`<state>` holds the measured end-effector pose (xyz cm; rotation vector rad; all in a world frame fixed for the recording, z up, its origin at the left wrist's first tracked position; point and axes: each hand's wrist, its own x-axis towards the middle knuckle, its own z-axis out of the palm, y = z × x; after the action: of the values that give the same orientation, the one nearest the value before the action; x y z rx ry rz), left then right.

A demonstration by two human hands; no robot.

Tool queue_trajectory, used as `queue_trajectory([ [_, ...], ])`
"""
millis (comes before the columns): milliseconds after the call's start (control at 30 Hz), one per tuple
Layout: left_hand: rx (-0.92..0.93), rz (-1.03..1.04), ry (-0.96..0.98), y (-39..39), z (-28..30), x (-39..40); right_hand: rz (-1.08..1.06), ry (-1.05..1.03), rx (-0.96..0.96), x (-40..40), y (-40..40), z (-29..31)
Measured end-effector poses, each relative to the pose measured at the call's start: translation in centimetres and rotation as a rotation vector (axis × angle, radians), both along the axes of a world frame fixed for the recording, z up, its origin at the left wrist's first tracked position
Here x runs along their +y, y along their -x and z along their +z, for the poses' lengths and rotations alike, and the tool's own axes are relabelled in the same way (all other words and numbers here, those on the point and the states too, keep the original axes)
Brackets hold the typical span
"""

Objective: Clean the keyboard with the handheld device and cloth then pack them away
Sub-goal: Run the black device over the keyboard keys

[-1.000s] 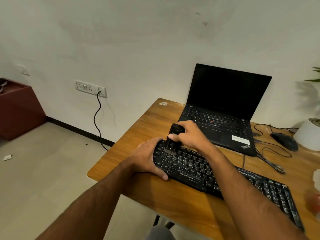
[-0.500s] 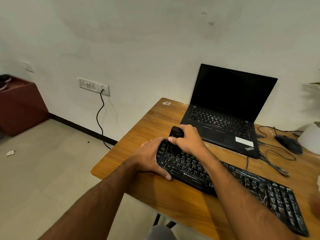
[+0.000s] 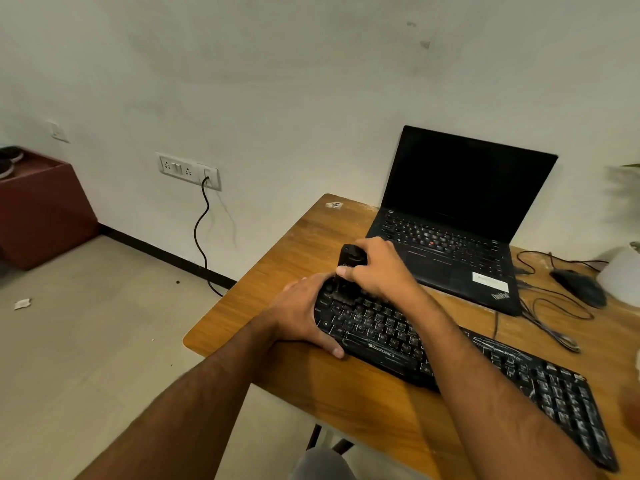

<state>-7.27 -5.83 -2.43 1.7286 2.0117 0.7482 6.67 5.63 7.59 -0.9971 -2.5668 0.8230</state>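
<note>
black dusty keyboard (image 3: 450,355) — left hand (image 3: 298,313) grips its end, right hand (image 3: 377,268) holds the handheld device (image 3: 349,261).

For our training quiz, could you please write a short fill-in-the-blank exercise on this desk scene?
1. The right hand grips the black ____ over the keyboard.
2. The left hand holds the keyboard's ____ end.
3. The laptop has its lid ____.
4. The mouse lies to the ____ of the laptop.

Missing words: device; left; open; right
</note>
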Motion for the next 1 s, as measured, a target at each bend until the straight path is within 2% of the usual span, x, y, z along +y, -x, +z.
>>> queue_trajectory([
  [200, 0.013, 0.012, 0.017, 0.1, -0.1, 0.0, -0.056, -0.035, -0.151, 0.6, 0.0, 0.0],
  [333, 0.004, -0.008, 0.002, 0.2, -0.1, 0.1, -0.018, -0.057, -0.096, -0.8, 0.5, 0.1],
  [500, 0.01, 0.003, 0.027, 0.3, -0.2, 0.1, -0.022, -0.049, -0.216, -0.5, -0.2, 0.7],
  [633, -0.005, -0.006, 0.017, 0.2, -0.2, 0.1, -0.013, -0.029, -0.104, -1.5, -0.1, 0.2],
  [767, 0.005, -0.001, 0.028, 0.2, -0.2, 0.1, -0.004, 0.006, -0.208, -1.2, -0.7, 0.5],
  [900, 0.003, -0.01, 0.018, 0.1, -0.2, 0.2, -0.058, 0.034, -0.108, -0.8, -0.6, 0.6],
  [1000, 0.013, -0.004, 0.025, 0.3, -0.4, 0.2, -0.014, 0.082, -0.128, -1.1, -0.8, -0.2],
])
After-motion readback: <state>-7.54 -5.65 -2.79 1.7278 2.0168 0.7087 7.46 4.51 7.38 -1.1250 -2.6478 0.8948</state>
